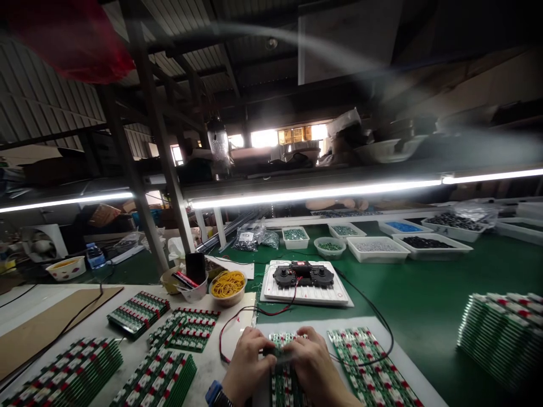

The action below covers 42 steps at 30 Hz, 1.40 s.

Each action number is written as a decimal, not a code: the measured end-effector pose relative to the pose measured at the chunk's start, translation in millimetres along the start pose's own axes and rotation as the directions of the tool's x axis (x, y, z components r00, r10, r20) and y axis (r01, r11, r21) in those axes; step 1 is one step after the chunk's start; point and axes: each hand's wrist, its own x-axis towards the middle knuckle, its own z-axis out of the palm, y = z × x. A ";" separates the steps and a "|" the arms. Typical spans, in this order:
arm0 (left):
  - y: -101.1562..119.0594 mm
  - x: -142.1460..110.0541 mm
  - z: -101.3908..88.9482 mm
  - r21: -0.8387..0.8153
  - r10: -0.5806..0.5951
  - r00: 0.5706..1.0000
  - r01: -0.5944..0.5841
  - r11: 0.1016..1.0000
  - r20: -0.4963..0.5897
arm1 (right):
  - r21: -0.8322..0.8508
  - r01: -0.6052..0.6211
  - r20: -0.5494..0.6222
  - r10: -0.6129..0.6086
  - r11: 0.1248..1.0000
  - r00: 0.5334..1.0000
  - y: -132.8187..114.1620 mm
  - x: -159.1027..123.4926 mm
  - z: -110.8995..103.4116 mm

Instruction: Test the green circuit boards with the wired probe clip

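Observation:
My left hand (248, 362) and my right hand (311, 362) close together around a small bundle of green circuit boards (286, 339) with red components. Below them lies a stack of the same boards (286, 387), partly hidden by my hands. Another stack (369, 367) sits just right of my right hand, and several more (155, 379) cover the pale bench at left. Thin red and black wires (237, 322) run past my left hand toward a black device on a white jig board (304, 292). A dark watch (216, 395) circles my left wrist.
A bowl of yellow rubber bands (228, 284) and a cup of pens (193, 288) stand at the bench's far edge. White trays of small parts (377, 249) line the green workbench (424, 282) behind, beneath a lit shelf. A tall board stack (503, 339) stands at right.

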 end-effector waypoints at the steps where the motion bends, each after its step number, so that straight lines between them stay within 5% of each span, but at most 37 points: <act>1: -1.2 1.0 0.0 -0.014 0.006 1.000 -0.006 1.000 -0.020 | 0.022 0.001 -0.009 -0.001 1.000 1.000 1.4 0.2 0.2; 5: -3.1 4.8 3.1 0.015 0.003 0.995 -0.002 1.000 -0.103 | 0.027 -0.026 -0.024 0.027 0.999 0.999 5.0 2.8 3.7; 18: 1.0 4.6 5.4 0.091 -0.004 0.995 0.013 0.996 -0.098 | -0.047 -0.050 0.008 0.051 0.998 0.999 1.6 1.2 3.8; 42: -16.0 11.8 12.8 0.014 -0.098 0.995 0.098 0.995 0.012 | -0.171 -0.086 0.095 0.103 0.982 0.990 -11.2 5.8 3.7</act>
